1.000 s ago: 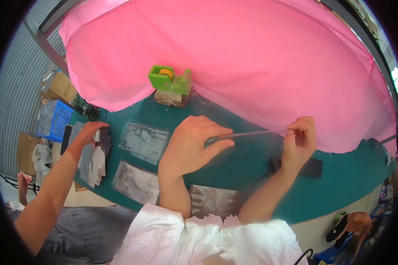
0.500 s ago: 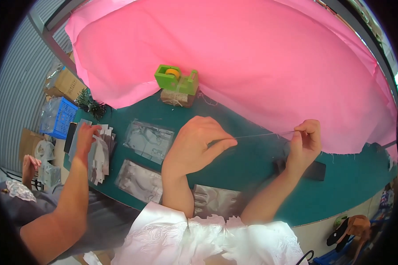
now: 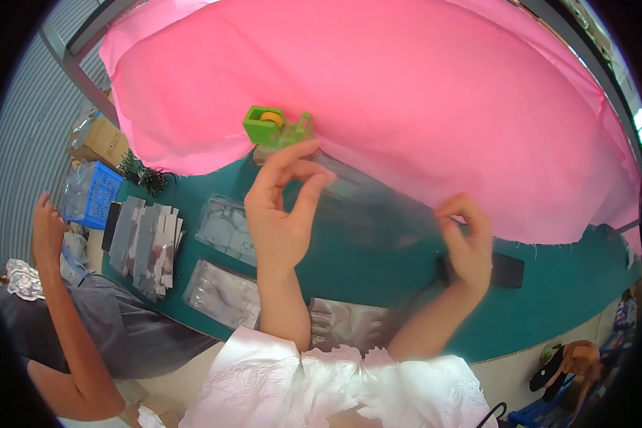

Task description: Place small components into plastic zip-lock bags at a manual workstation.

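Observation:
Between my hands a thin clear plastic bag or film (image 3: 374,207) is stretched over the green table. My left hand (image 3: 282,207) is closed in a pinch on its left end, near the tape dispenser. The right end is pinched between the thumb and fingers of my right hand (image 3: 467,239). A green tape dispenser (image 3: 274,128) with a yellow-orange roll stands on a brown block, partly hidden by my left hand. Silvery fabric in a clear packet (image 3: 225,292) lies left of my left forearm, and more silvery fabric (image 3: 349,321) lies between my forearms.
Pink cloth (image 3: 378,93) drapes across the table's far side. A black box (image 3: 506,271) sits beside my right hand. At left are grey-and-white strips (image 3: 146,242), a clear packet (image 3: 225,225), dark green sprigs (image 3: 143,175), a blue crate (image 3: 101,192) and a co-worker's hand (image 3: 48,228).
My left hand has moved up and turned, and the clear plastic has spread from a thin line into a wide sheet. My right hand shifted slightly left. The co-worker's hand left the strips.

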Demonstrator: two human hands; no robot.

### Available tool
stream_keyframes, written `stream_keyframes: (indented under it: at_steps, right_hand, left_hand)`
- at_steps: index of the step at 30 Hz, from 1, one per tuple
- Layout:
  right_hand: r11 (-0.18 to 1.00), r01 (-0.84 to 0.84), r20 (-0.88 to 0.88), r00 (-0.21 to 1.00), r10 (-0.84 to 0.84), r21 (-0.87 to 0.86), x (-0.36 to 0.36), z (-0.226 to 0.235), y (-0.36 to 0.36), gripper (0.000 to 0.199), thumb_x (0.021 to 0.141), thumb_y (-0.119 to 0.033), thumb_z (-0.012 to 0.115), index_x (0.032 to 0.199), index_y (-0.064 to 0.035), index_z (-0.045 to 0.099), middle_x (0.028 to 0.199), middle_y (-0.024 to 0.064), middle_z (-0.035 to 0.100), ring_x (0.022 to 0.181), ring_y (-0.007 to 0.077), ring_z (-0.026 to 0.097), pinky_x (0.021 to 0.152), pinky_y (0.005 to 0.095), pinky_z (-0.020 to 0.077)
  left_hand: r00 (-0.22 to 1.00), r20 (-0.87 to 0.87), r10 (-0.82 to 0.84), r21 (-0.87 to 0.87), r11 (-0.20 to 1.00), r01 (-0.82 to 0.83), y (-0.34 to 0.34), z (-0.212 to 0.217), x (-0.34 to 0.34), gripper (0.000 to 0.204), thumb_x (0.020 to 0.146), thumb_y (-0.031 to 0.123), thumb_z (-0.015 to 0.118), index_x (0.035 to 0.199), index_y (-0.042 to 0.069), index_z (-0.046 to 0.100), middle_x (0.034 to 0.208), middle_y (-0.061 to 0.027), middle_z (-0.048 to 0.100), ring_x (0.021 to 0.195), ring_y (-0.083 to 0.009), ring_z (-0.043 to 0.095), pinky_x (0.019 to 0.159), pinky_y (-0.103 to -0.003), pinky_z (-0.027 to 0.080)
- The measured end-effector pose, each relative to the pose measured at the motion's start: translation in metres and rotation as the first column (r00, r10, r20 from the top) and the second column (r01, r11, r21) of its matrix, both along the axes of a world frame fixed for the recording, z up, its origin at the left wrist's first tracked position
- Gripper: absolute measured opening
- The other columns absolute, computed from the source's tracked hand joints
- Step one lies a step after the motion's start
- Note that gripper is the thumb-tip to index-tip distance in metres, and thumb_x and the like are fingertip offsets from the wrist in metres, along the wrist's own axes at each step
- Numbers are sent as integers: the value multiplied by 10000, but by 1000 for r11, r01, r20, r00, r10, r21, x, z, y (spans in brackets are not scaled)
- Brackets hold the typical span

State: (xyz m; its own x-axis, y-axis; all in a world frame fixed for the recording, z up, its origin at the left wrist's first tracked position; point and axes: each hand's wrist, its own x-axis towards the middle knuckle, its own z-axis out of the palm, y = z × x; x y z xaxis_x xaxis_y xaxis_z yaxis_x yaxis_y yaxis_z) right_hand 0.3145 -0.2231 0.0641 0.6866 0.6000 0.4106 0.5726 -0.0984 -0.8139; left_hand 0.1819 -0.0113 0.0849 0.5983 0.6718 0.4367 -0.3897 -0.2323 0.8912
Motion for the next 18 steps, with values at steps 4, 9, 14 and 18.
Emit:
stream_keyframes:
  at_steps: [4,9,14,18]
  right_hand:
    - [990,-87,-15,996,86,-110,-28,-4,47,141,845,-87,578,911,31,619,900,71,608,879,168,579,793,300,455]
    - [897,-291,-422,805,417,332,-28,-3,48,150,841,-68,645,949,35,631,916,79,602,829,175,603,765,311,488]
    - [858,-345,-366,796,482,380,-27,-8,49,141,801,35,665,927,14,607,895,66,599,797,143,604,725,278,500]
    - [809,-269,-423,742,520,523,-26,-11,54,154,801,75,661,903,3,571,891,59,599,792,122,609,715,263,506]
  left_hand:
    - [979,-202,-25,510,851,127,0,-4,-18,355,743,-62,652,1074,63,667,771,-35,680,762,-152,634,772,-289,464]
    - [966,-233,-108,527,821,219,-10,0,-8,329,715,-40,679,1021,83,676,765,-25,680,716,-177,632,771,-302,440]
    - [972,-206,-114,549,809,211,-8,-6,-5,304,705,-4,699,992,95,678,769,-5,678,702,-159,626,776,-295,402]
    - [978,-201,-60,681,709,183,-5,-5,2,330,690,78,734,1015,104,682,780,7,630,710,-145,582,734,-307,364]
